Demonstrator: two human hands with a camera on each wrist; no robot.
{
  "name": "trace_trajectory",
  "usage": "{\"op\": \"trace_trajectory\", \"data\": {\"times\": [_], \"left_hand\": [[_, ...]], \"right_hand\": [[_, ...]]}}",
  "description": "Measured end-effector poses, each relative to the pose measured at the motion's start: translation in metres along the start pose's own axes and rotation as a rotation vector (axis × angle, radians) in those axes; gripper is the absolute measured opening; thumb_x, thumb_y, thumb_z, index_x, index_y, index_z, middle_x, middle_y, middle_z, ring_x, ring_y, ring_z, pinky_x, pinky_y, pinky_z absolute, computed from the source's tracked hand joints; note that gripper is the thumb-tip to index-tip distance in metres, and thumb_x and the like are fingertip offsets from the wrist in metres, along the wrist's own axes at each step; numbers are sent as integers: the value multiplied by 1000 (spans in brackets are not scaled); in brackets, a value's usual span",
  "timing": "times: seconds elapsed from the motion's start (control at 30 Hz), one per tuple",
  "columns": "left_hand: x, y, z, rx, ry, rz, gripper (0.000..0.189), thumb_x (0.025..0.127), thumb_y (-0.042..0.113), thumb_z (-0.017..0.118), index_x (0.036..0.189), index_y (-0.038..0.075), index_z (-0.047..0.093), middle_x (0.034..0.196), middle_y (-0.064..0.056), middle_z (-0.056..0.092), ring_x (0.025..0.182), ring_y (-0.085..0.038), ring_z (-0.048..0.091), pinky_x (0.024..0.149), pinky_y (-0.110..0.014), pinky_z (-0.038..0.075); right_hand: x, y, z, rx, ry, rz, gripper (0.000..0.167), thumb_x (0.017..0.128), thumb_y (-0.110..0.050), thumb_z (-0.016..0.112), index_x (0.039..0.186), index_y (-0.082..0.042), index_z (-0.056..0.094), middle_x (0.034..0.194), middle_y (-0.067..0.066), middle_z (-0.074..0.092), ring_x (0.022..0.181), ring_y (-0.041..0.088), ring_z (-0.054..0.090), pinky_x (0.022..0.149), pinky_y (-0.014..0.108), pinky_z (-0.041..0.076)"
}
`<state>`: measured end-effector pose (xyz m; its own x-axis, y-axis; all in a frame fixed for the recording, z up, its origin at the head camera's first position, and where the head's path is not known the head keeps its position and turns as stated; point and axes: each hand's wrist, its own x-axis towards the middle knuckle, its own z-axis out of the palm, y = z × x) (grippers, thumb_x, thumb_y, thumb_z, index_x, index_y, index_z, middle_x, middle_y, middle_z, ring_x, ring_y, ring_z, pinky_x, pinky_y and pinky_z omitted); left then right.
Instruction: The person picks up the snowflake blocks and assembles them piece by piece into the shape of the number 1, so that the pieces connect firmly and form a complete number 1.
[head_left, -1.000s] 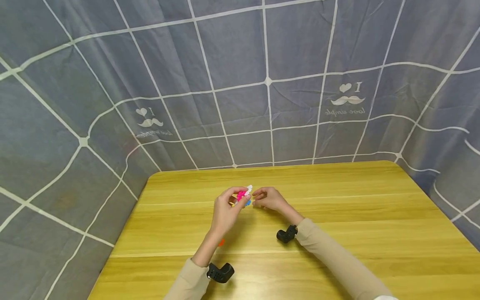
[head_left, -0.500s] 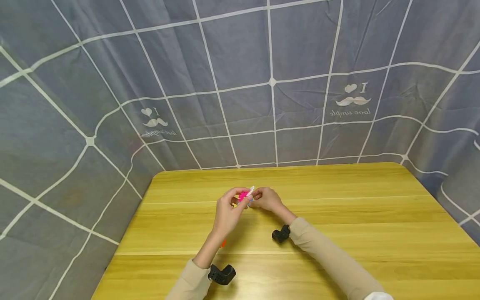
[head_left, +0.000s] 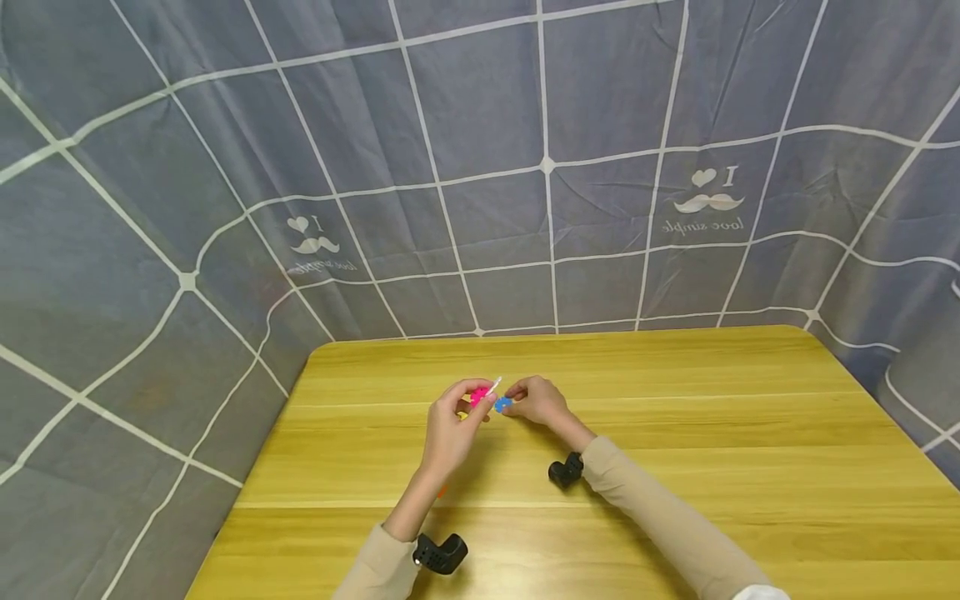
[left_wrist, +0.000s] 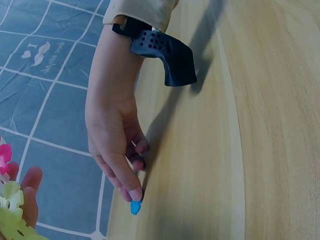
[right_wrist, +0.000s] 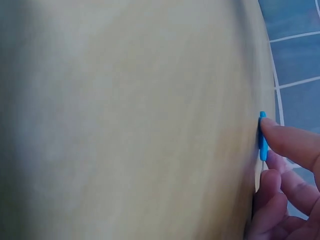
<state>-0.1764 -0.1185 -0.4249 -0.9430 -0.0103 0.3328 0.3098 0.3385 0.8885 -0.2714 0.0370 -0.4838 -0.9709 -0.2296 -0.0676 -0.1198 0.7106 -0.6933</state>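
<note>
In the head view my left hand (head_left: 447, 429) holds a cluster of snowflake building discs above the table: a pink disc (head_left: 480, 396), a white disc (head_left: 494, 386) tilted edge-on, and a yellow disc (head_left: 462, 415) partly behind the fingers. At the left wrist view's edge, a yellow-green disc (left_wrist: 12, 205) and a pink one show beside the left fingers. Just right of the cluster, apart from it, my right hand (head_left: 542, 402) pinches a blue snowflake disc (head_left: 502, 405) between thumb and fingers. Edge-on, that blue disc (right_wrist: 263, 140) also shows in the right wrist view.
An orange piece (head_left: 442, 492) lies on the wooden table (head_left: 675, 467), mostly hidden behind my left forearm. A grey curtain (head_left: 495, 217) with white lines hangs beyond the far edge and along the sides. Black cameras (head_left: 441, 553) are strapped to both wrists.
My right hand came in to the cluster, took hold of the blue disc beside it, and now holds it slightly apart to the right. The left hand shifted only slightly.
</note>
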Motion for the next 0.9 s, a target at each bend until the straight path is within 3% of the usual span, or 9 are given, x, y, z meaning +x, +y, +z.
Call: {"op": "trace_trajectory", "data": {"times": [0.17, 0.5, 0.73, 0.9], "left_hand": [[-1, -2, 0, 10, 5, -15, 18, 91, 26, 67, 105, 15, 70, 100, -5, 69, 69, -29, 66, 46, -18, 40], [-3, -6, 4, 6, 4, -14, 18, 91, 25, 66, 105, 14, 70, 99, -6, 69, 70, -31, 67, 49, -20, 46], [-2, -6, 7, 37, 15, -22, 15, 92, 25, 66, 102, 15, 71, 88, -3, 71, 66, -19, 69, 59, -24, 52], [-1, -6, 9, 41, -5, -27, 17, 92, 26, 65, 102, 15, 71, 87, -4, 72, 67, -19, 69, 56, -23, 51]], "right_hand": [[-2, 3, -3, 14, -3, -2, 28, 73, -21, 84, 96, -10, 73, 93, 2, 72, 88, 17, 65, 79, 34, 50], [-13, 10, -9, 72, 24, -24, 13, 82, -14, 72, 94, -9, 72, 82, 1, 71, 74, 12, 62, 67, 27, 47], [-23, 20, -12, 233, -49, -48, 18, 88, -9, 65, 101, 2, 71, 82, 7, 70, 62, 10, 55, 57, 21, 44], [-30, 23, -17, 315, -46, -32, 19, 90, -10, 62, 103, 3, 68, 79, 6, 67, 57, 10, 53, 51, 20, 43]]}}
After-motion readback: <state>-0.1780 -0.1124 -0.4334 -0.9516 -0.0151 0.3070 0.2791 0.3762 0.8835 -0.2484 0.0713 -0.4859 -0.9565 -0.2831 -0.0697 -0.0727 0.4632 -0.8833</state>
